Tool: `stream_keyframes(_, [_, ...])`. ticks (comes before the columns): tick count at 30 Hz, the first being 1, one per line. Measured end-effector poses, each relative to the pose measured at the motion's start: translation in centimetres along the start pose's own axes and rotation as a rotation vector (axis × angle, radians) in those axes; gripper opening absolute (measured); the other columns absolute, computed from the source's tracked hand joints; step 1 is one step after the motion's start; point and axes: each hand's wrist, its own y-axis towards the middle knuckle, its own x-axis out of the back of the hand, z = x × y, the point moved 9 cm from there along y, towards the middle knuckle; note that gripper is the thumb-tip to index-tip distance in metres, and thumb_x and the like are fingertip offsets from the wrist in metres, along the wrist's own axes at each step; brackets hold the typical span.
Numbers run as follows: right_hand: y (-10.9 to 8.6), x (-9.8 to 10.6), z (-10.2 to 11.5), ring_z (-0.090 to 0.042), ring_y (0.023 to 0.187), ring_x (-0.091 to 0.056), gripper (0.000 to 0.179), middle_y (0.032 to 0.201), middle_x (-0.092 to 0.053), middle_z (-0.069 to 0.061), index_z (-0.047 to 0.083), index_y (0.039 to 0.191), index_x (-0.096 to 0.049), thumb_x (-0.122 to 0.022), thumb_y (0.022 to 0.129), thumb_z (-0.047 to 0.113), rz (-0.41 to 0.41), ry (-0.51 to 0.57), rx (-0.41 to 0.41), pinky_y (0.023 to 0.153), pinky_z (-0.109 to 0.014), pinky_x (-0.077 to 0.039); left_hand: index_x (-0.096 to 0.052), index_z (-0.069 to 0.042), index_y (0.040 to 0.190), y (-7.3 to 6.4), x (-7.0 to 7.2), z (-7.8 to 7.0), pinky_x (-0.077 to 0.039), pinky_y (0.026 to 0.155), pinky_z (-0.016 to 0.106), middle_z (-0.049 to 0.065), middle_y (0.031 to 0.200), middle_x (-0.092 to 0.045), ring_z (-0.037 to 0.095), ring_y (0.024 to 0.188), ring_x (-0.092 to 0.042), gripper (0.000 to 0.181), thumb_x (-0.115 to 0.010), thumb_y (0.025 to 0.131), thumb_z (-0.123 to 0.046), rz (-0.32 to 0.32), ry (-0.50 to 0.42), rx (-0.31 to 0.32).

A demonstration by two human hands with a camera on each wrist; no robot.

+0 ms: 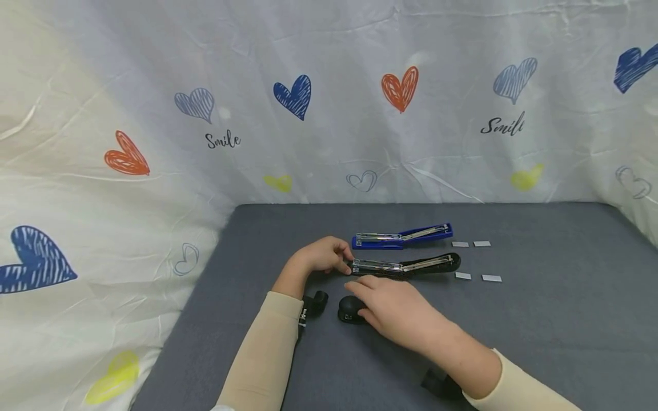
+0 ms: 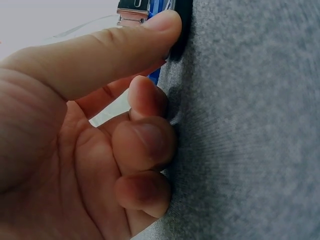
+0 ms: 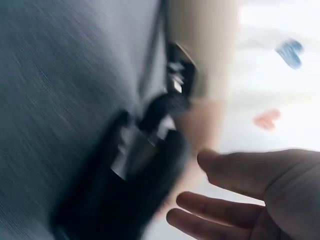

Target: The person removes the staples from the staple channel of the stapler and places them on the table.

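In the head view my left hand (image 1: 324, 255) pinches the left end of a black stapler (image 1: 377, 267), which lies folded open with its metal inside bared. The left wrist view shows the thumb against that black end (image 2: 184, 25), the other fingers curled near the cloth. Nearer me, my right hand (image 1: 396, 308) hovers by a black round-ended object (image 1: 351, 310), whose right part it hides. In the right wrist view this object (image 3: 95, 205) is blurred, with metal between two black arms; the fingers (image 3: 225, 207) are outstretched and hold nothing.
Behind the black stapler lies a blue stapler (image 1: 380, 242), also folded open. Two small pale strips (image 1: 460, 244) are right of the blue one, and two more (image 1: 492, 278) right of the black one. The grey tabletop (image 1: 565, 319) meets a white printed curtain (image 1: 329, 148) at the back.
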Motion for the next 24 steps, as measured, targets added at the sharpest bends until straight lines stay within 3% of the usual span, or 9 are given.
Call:
stream_keyframes(7, [0.4,-3.0,1.2,-0.014,0.077,-0.069,0.050,0.115,-0.068,-0.004,0.010,0.130,-0.070,-0.087,0.083,0.009,-0.003,-0.087,0.076,0.060,-0.026,-0.054,-0.073,-0.015,0.104,-0.2,0.1,0.0,-0.043,0.057,0.032,0.003,0.060,-0.055,0.017,0.050,-0.045,0.018,-0.082,0.089,-0.012,-0.004,0.018,-0.001])
stream_keyframes(14, [0.3,-3.0,0.7,-0.014,0.081,-0.069,0.051,0.114,-0.070,-0.003,0.011,0.127,-0.071,-0.089,0.080,0.009,0.001,-0.068,0.071,0.064,-0.026,-0.055,-0.068,-0.010,0.120,-0.5,-0.1,0.1,-0.043,0.059,0.032,0.003,0.068,-0.057,0.017,0.056,-0.048,0.033,-0.081,0.090,-0.015,-0.016,0.001,-0.015])
stream_keyframes(19, [0.5,-2.8,0.9,-0.014,0.083,-0.070,0.051,0.112,-0.070,-0.003,0.010,0.127,-0.071,-0.089,0.080,0.008,0.001,-0.052,0.075,0.065,-0.026,-0.055,-0.060,-0.007,0.126,-3.1,-0.2,0.3,-0.043,0.063,0.032,0.004,0.083,-0.061,0.017,0.067,-0.052,0.040,-0.079,0.092,-0.016,0.000,-0.011,0.015])
stream_keyframes(22, [0.4,-2.8,1.0,-0.013,0.079,-0.068,0.049,0.108,-0.070,-0.001,0.010,0.125,-0.072,-0.089,0.079,0.009,-0.013,-0.054,0.068,0.063,-0.025,-0.054,-0.062,-0.007,0.119,-5.5,-1.6,-0.4,-0.044,0.067,0.032,0.005,0.091,-0.061,0.017,0.075,-0.054,0.034,-0.079,0.090,-0.011,0.097,0.040,-0.009])
stream_keyframes(24, [0.3,-2.8,1.0,-0.011,0.074,-0.067,0.049,0.106,-0.069,-0.001,0.010,0.124,-0.072,-0.090,0.078,0.008,-0.029,-0.045,0.063,0.060,-0.023,-0.053,-0.065,-0.010,0.112,-6.9,-2.9,-1.1,-0.043,0.069,0.032,0.002,0.092,-0.060,0.015,0.078,-0.053,0.030,-0.082,0.087,-0.010,0.149,0.091,-0.060])
